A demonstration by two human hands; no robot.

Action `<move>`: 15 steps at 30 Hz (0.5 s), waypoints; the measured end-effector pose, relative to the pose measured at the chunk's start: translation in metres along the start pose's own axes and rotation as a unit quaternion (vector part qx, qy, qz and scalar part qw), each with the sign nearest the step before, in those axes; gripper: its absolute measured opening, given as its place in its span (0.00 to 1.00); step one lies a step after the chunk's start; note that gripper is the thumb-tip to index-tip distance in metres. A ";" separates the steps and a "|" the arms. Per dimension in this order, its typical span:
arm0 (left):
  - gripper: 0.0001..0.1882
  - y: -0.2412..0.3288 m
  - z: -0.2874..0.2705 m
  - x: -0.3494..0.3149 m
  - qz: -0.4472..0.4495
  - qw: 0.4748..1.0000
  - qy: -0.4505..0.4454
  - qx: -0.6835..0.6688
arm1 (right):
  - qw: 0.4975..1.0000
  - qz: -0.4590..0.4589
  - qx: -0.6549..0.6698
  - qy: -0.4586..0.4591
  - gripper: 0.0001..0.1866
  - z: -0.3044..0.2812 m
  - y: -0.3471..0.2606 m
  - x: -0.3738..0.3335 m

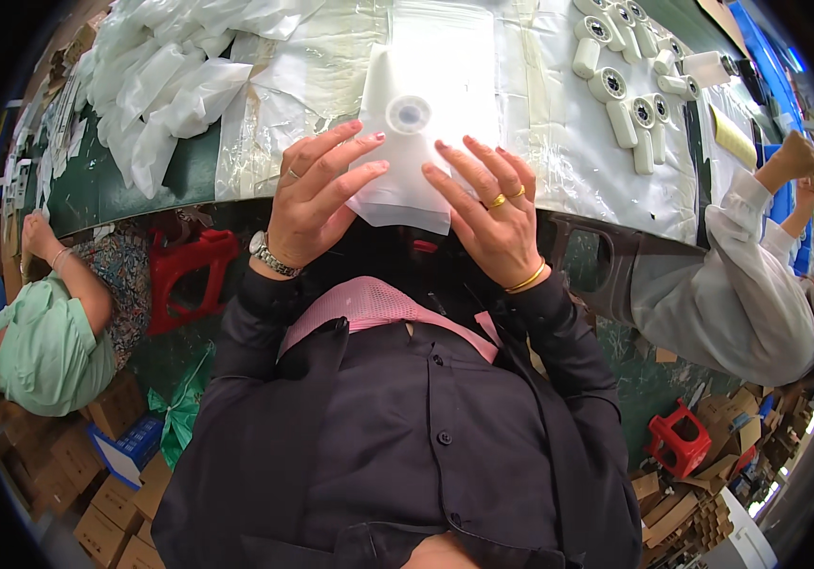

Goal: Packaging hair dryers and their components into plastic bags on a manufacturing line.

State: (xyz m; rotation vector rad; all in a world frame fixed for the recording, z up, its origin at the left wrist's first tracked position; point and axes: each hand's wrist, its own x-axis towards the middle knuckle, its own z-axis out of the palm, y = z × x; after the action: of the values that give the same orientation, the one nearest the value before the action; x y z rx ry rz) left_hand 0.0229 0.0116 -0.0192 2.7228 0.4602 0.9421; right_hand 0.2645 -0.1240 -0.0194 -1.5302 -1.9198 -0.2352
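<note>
The left hand (314, 197) is loosely open, its fingers spread and slightly bent, with the tips over the left side of a frosted plastic bag (397, 201); the right hand (498, 214) mirrors it from the other side, also open (whether either thumb pinches the bag from below I cannot tell). Between the fingertips, a white round-headed handheld device (410, 116) shows through the film, its round head with a darker centre. The bag lies at the near edge of the surface (189, 178), overhanging it slightly, in front of a stack of flat white bags (449, 43). A heap of filled-looking translucent bags (165, 90) covers the left part of the surface, and loose white devices (608, 85) with round heads are grouped on the right. In the room, a person in a pale green top (58, 346) is at the left and another in light long sleeves (729, 299) at the right, with red stools (191, 268) and cardboard boxes (115, 408) on both sides.
</note>
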 end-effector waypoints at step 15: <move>0.06 0.015 0.030 0.037 -0.229 0.953 0.181 -0.085 | 0.962 0.175 0.166 0.131 0.03 0.027 0.005 0.030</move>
State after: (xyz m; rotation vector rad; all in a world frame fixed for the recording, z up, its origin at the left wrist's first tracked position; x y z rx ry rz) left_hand 0.0723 0.0079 -0.0171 2.1458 0.9758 1.2677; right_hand 0.2556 -0.0847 -0.0230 -1.4917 -1.3752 0.0405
